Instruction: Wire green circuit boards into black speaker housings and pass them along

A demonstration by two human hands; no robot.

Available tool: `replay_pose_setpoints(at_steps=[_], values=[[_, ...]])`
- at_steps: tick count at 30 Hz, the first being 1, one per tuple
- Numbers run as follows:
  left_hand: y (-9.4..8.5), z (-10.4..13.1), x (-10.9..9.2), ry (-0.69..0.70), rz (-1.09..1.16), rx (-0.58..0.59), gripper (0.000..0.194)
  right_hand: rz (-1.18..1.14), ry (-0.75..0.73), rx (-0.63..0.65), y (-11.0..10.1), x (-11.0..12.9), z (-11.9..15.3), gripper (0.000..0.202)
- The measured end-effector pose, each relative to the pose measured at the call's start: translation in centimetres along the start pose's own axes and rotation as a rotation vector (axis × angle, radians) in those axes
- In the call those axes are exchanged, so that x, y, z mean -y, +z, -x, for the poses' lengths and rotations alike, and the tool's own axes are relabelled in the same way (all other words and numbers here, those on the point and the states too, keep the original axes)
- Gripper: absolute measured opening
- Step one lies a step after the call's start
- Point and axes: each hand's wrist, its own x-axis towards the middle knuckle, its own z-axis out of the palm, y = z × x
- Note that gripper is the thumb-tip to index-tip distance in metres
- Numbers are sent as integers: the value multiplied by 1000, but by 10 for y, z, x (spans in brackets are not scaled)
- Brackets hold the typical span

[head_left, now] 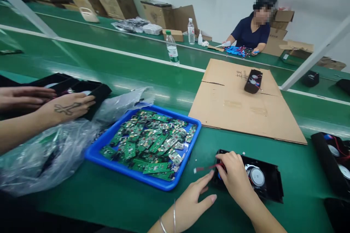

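The left hand (pixel 190 202), bangles (pixel 174 213) at its wrist, reaches in from the bottom centre of the frame — its fingers straight and loose, thumb spread, nothing in its grasp. Its fingertips come up to the left end of a black speaker housing (pixel 275 185), which lies on the green worktable (pixel 76 198) at the lower right. The right hand (pixel 235 173) bends its fingers over that same end; I cannot tell whether they pinch the wires, press on them or clasp the edge of the housing. Red and dark wires (pixel 206 168) run out leftward from beneath them to a white connector (pixel 195 170). A round speaker driver (pixel 257 176) sits in the housing, just right of the right hand.

Left of both hands, in the lower centre, a blue plastic tray (pixel 123 170) holds a heap of green circuit boards (pixel 157 167). A clear plastic bag (pixel 49 160) lies at the lower left. Above it, a co-worker's hands (pixel 69 105) rest over more black housings (pixel 101 89) — what those fingers grasp, I cannot tell. A cardboard sheet (pixel 218 113) at the right of centre bears another speaker unit (pixel 253 82). At the upper right, a person in a dark blue shirt (pixel 248 31) sits behind a pile of blue wired parts (pixel 237 51).
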Motion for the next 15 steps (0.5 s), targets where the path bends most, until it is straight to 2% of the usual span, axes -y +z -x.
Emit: replay_pose_setpoints(at_steps=[2,3,5,7,10,15], values=[[-33,-1,-11,-23,-173,-18,28,-169,3,44,0,7,-4,18],[-51,-5,-16,-24,-337,-152,25,-259,23,37,-1,10,-5,17],[-85,-17,-23,-49,-479,-390,23,-417,76,-21,-4,14,-7,14],[-110,-30,-24,-80,-568,-543,17,-526,114,-90,-8,15,-7,13],[-127,-43,-18,-102,-624,-629,9,-604,177,-165,-16,13,-4,13],[-129,-37,-15,-47,-564,-659,11,-583,329,-183,-29,7,0,17]])
